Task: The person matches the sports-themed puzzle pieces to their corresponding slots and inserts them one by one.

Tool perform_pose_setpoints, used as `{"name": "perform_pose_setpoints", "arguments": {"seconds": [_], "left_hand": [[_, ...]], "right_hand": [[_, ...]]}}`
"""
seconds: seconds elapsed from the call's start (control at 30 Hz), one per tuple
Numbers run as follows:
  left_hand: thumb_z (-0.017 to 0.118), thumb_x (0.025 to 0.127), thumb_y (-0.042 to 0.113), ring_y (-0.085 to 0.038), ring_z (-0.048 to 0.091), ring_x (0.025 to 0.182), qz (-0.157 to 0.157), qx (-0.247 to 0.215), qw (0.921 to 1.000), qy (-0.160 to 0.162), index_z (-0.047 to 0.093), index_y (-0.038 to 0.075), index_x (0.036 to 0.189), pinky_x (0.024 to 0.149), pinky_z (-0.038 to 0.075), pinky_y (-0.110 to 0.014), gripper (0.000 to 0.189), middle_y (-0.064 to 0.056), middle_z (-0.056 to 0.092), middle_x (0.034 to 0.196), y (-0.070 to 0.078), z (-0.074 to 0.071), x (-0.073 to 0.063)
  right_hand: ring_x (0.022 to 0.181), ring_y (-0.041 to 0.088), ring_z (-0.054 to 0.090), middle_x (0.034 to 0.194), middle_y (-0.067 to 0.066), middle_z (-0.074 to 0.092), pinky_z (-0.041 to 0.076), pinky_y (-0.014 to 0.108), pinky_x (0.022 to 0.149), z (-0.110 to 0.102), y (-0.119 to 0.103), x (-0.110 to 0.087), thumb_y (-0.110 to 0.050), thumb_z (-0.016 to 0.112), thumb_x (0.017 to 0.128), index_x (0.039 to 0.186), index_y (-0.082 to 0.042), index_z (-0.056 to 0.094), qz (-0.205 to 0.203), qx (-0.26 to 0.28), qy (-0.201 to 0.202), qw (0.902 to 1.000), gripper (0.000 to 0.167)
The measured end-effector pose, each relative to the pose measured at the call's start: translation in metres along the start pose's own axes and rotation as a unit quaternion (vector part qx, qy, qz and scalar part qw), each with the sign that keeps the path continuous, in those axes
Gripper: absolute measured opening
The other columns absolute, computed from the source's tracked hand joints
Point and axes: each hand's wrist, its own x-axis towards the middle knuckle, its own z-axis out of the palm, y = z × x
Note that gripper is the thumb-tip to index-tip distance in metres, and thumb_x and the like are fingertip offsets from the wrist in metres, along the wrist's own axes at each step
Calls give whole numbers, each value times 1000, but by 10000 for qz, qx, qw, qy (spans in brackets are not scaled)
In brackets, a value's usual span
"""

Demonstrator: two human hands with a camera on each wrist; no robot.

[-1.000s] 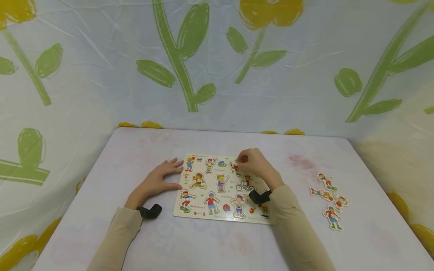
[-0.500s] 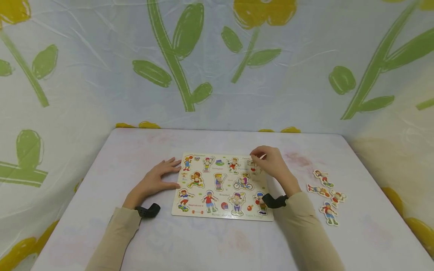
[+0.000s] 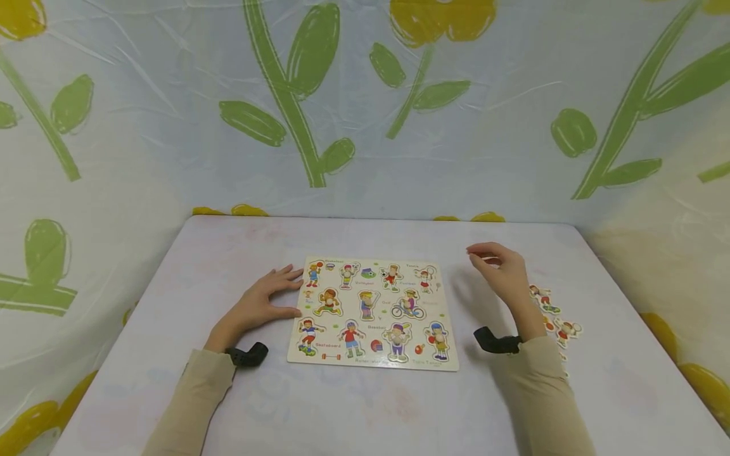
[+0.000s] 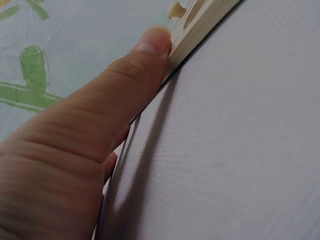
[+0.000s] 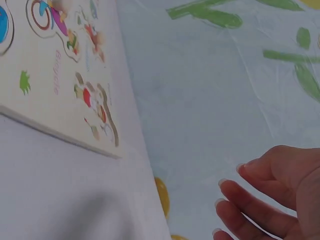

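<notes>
A wooden peg puzzle board (image 3: 336, 364) with printed sports figures lies on the table. My left hand (image 3: 259, 306) rests at its left edge, thumb and fingers spread. In the left wrist view the thumb (image 4: 125, 75) touches the board's side, close to a small wooden knob (image 4: 176, 10). My right hand (image 3: 502, 269) hovers to the right of the board, its fingers (image 5: 250, 202) loosely bent and nothing between them. Loose figure pieces lie near the right forearm: a skateboarder piece (image 3: 547, 303) and a tennis player piece (image 3: 566, 330). Others are partly hidden beneath the arm.
A pale cloth covers the table (image 3: 365, 411), whose far edge meets a hanging flowered cloth (image 3: 188, 126). More of this cloth hangs at both sides. Each wrist wears a black strap mount, such as the right mount (image 3: 496, 342).
My right hand has moved right, from the board's upper middle past its top right corner, out over the table towards the loose pieces. The left hand stays at the board's edge.
</notes>
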Motion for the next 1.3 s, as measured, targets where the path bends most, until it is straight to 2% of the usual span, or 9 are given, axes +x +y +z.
{"name": "perform_pose_setpoints", "arguments": {"seconds": [0.13, 0.37, 0.6, 0.77, 0.83, 0.9, 1.07, 1.17, 1.3], "left_hand": [[82, 79, 45, -25, 25, 148, -17, -3, 10000, -13, 63, 15, 136, 123, 9, -48, 68, -1, 44, 153, -1, 0, -1], [82, 79, 46, -25, 25, 149, -13, -4, 10000, 3, 62, 15, 137, 123, 9, -47, 68, 0, 43, 154, -3, 1, -2], [82, 79, 46, -26, 24, 149, 5, 38, 10000, 9, 62, 15, 137, 123, 9, -48, 68, -1, 44, 154, -3, 0, 0], [82, 79, 45, -25, 25, 149, 2, 52, 10000, 15, 62, 14, 136, 123, 9, -47, 68, 0, 44, 153, -4, 2, 1], [82, 79, 45, -25, 25, 149, 2, 39, 10000, 6, 63, 14, 136, 123, 9, -47, 68, 0, 44, 153, -4, 2, 1], [82, 79, 46, -24, 25, 149, 8, 15, 10000, 2, 63, 15, 136, 123, 9, -47, 68, 0, 44, 153, -4, 2, 1], [83, 79, 44, -26, 26, 148, 53, -25, 10000, 46, 63, 13, 135, 123, 10, -48, 67, -2, 44, 153, -3, 2, 1], [83, 78, 42, -29, 27, 148, 90, -13, 9999, 85, 63, 12, 135, 122, 11, -50, 67, -4, 45, 152, -2, 2, 2], [83, 78, 42, -30, 27, 148, 100, 1, 9999, 58, 63, 12, 135, 122, 11, -51, 67, -5, 45, 152, -2, 0, 2]], "right_hand": [[91, -4, 56, 112, 15, 70, 46, 10, 78, -18, 11, -2, -19, 64, 98, 114, -1, 71, 302, 187, 122, 9993, 26], [93, -3, 57, 100, -21, 66, 45, 12, 70, -53, 37, -9, -24, 63, 98, 119, 2, 68, 880, 425, 389, 9945, 33], [92, -1, 53, 93, -21, 65, 40, 17, 72, -78, 59, -19, -32, 62, 98, 120, 1, 67, 1449, 160, 398, 9885, 39], [85, -5, 50, 85, -28, 61, 42, 17, 70, -89, 76, -24, -35, 60, 99, 120, 3, 66, 1775, -391, 10, 9833, 45], [84, -5, 48, 88, -23, 64, 42, 18, 69, -93, 81, -26, -37, 59, 99, 120, 4, 66, 1797, -668, -211, 9812, 46], [86, -1, 50, 96, -8, 69, 43, 21, 69, -96, 84, -29, -37, 59, 99, 119, 4, 67, 1822, -880, -457, 9782, 47], [99, 27, 55, 119, 27, 63, 45, 32, 72, -102, 89, -34, -35, 61, 98, 117, 8, 67, 2033, -1084, -1131, 9665, 47], [100, 35, 54, 120, 32, 61, 45, 33, 70, -102, 90, -36, -32, 62, 97, 116, 10, 66, 2101, -1165, -1240, 9628, 46], [90, 31, 54, 116, 32, 61, 47, 30, 62, -99, 91, -37, -31, 64, 96, 114, 11, 66, 2215, -1314, -1078, 9602, 45]]}}
